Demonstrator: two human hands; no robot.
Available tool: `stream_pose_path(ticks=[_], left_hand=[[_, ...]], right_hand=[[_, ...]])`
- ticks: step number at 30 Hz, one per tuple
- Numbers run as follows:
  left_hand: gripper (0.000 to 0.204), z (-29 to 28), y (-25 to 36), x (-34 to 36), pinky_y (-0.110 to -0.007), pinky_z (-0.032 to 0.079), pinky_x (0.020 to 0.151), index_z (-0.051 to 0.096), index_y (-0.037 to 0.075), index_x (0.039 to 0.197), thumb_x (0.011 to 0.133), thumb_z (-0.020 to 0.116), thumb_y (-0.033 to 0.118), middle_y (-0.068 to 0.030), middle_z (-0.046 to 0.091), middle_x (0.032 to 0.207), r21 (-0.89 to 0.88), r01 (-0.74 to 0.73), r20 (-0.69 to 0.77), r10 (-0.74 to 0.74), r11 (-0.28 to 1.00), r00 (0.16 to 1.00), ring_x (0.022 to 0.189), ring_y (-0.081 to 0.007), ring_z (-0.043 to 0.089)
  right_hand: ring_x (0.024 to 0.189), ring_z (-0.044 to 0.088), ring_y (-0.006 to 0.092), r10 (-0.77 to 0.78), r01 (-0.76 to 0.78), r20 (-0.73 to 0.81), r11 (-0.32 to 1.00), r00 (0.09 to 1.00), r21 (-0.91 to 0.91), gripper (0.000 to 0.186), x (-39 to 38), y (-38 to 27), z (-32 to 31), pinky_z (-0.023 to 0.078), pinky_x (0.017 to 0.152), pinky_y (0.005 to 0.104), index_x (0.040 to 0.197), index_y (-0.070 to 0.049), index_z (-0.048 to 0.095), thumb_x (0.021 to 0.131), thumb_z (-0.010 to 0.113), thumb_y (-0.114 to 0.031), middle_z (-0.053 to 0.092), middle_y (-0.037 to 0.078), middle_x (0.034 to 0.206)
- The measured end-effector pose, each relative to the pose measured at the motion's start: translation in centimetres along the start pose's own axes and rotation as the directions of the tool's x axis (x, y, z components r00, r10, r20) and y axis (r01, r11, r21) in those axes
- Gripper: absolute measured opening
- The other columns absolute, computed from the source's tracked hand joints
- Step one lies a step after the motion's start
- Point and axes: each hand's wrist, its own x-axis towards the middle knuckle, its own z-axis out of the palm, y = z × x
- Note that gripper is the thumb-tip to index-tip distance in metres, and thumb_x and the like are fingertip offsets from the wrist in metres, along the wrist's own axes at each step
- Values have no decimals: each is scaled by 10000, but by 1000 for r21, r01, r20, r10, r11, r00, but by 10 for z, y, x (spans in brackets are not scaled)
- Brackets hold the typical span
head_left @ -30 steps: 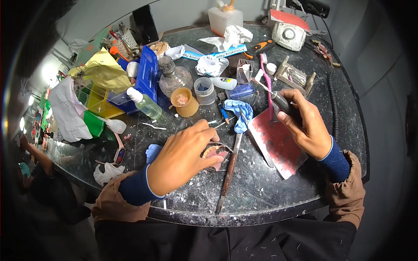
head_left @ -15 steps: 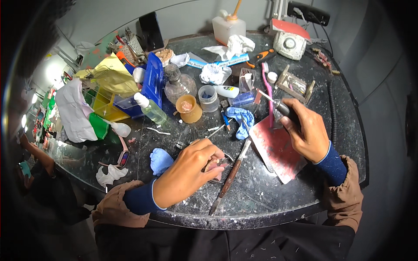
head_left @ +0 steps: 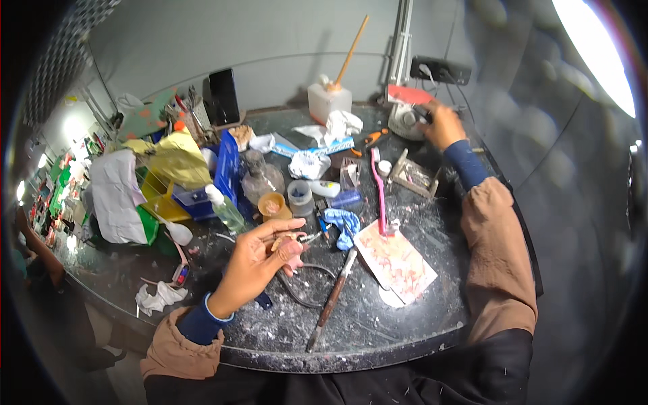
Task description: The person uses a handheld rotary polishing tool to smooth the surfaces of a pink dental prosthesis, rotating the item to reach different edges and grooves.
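Observation:
My left hand (head_left: 253, 260), raised over the bench's near left part, pinches a small pink denture piece (head_left: 291, 256) between thumb and fingers. A short metal bit shows at its right side. At the back right, my right hand (head_left: 445, 127) is closed round a dark handpiece (head_left: 423, 116), mostly hidden by the fingers. It sits against the white control box (head_left: 405, 123) with a dial and a red sheet on top. A wooden-handled spatula (head_left: 332, 297) lies between my arms, beside a dark wire loop (head_left: 297, 297). Right of it rests a pink-smeared white pad (head_left: 398, 260).
A pink toothbrush (head_left: 379, 192), blue mould (head_left: 343, 226), tan cup (head_left: 275, 206) and clear jar (head_left: 300, 197) crowd the middle. Blue and yellow bins (head_left: 228, 169) and a spray bottle (head_left: 226, 209) stand left. A plastic canister (head_left: 329, 101) stands at the back.
My right hand has moved from above the pad to the control box at the back right. My left hand has lifted and turned, showing the pink denture piece. The view has tilted up.

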Motion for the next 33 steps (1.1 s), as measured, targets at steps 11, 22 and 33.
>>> stream_pose_path(ticks=[11,22,33], left_hand=[[311,-13,9,-5,-199,448,560,515,7,1168,903,633,118,-99,615,984,-103,34,-161,-51,994,986,664,-60,520],[299,-4,6,-6,-278,524,697,532,43,1116,894,651,205,-101,633,916,-353,-69,-2,73,933,997,860,-196,649],[351,14,-13,-24,-274,499,723,504,42,1189,902,627,204,-86,612,899,-715,198,255,-13,670,967,814,-155,609]], right_hand=[[855,636,374,42,-47,-36,984,998,-171,304,5,-13,40,506,724,456,861,1,608,779,702,-276,642,200,964],[658,623,378,129,-139,-176,989,976,-48,504,-6,-34,-15,471,588,431,932,-30,634,724,743,-476,623,179,673],[430,539,198,-540,408,-19,610,841,679,502,-115,-186,-64,394,409,304,582,-104,521,580,844,-488,496,15,502]])
